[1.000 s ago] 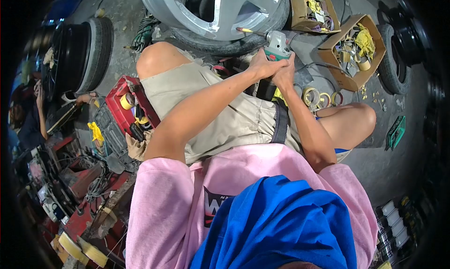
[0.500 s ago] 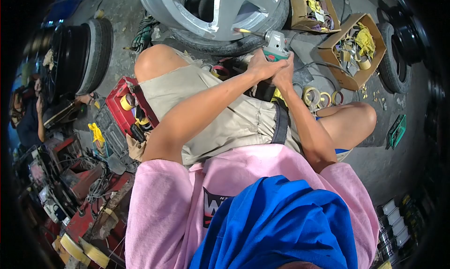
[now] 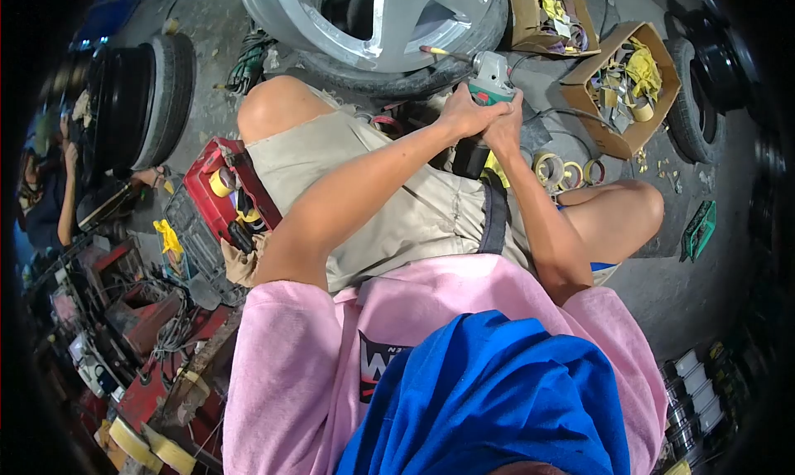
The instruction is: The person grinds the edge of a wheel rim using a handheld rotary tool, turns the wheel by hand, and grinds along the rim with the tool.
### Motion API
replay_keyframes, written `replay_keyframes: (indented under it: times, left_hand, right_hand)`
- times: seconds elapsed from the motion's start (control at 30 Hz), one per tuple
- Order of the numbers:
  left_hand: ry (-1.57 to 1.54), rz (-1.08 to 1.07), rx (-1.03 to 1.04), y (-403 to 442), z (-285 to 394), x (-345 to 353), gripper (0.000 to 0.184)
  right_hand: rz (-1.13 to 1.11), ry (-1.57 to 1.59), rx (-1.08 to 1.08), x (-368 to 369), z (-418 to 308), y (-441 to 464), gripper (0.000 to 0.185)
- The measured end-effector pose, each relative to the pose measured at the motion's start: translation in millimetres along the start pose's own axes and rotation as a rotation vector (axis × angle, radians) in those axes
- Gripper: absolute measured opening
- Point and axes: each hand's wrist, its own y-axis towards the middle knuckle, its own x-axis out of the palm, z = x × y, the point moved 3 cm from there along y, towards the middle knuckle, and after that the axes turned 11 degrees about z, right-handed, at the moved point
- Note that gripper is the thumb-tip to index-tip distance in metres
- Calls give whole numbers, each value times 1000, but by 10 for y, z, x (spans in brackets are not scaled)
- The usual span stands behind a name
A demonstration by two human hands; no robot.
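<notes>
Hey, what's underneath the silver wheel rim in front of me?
A dark tire shows beneath the silver wheel rim, sticking out along its near and right edges. The rim covers much of the tire, and whatever lies under the tire is hidden.

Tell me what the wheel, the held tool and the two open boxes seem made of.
Wheel: probably metal, smooth silver-grey, with bright reflections inside its openings.
Tool: likely metal at its grey, shiny end; the green part looks like plastic, though partly covered.
Boxes: apparently cardboard, matte brown with thin, flat walls.
</notes>
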Motion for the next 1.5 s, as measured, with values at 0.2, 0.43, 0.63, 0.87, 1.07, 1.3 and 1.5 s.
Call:
replay_keyframes:
  times: [0.2, 0.43, 0.63, 0.87, 1.07, 1.3, 1.5]
  left_hand:
    - [89, 142, -60, -117, 62, -7, 103]
    - [-53, -108, 49, 233, 105, 175, 95]
    - [-65, -126, 48, 373, 260, 231, 94]
    - [-126, -121, 84, 830, 33, 550, 86]
    - [-108, -98, 74, 973, -6, 626, 86]
    - [-114, -119, 82, 782, 40, 488, 95]
    - [-70, -105, 116, 742, -81, 477, 118]
  right_hand:
    - [-144, 15, -120, 36, 262, 115, 65]
    - [103, -134, -22, -78, 90, 255, 61]
    - [130, -45, -57, -65, 196, 500, 62]
    - [195, -141, -51, -57, 164, 706, 73]
    - [186, -216, 6, -102, -20, 736, 83]
    - [197, -174, -62, -80, 87, 650, 82]
    - [206, -198, -56, -78, 36, 495, 69]
